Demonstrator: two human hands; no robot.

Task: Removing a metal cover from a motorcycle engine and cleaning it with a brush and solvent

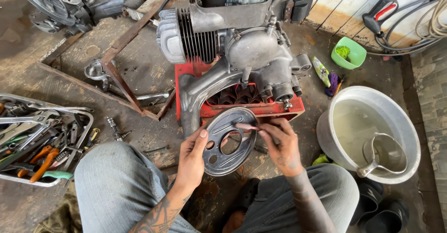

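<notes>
Two hands, one round metal plate, one engine, one basin, one green bowl, one tool tray

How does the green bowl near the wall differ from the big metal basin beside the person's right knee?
The green bowl is far smaller than the metal basin. The bowl is bright green, apparently plastic; the basin is dull grey metal. The bowl holds a green clump; the basin holds what looks like clear liquid and a metal ladle resting inside. The bowl sits near the wall, the basin closer to the person. Both are round, open and upright on the floor.
</notes>
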